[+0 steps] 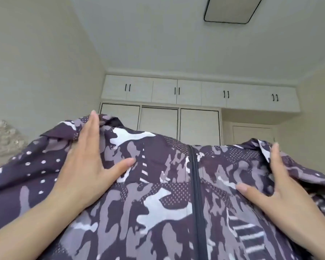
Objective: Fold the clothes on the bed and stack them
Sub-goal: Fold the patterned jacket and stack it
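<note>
- Up close across the whole lower view: a purple camo jacket [158, 203], spread wide with its dark zipper [196, 184] running down the middle (bed itself isn't visible).
- Left hand [86, 166] lies flat on the fabric, fingers straight, thumb splayed, gripping nothing.
- Right hand [274, 188] same deal, palm pressed flat near the shoulder.
- White wardrobe [178, 121] behind.

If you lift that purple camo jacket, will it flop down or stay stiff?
Probably floppy: the camouflage jacket already bunches into soft folds near the left hand and right hand. It looks thin, so likely light. The zipper may stay a bit stiffer.
</note>
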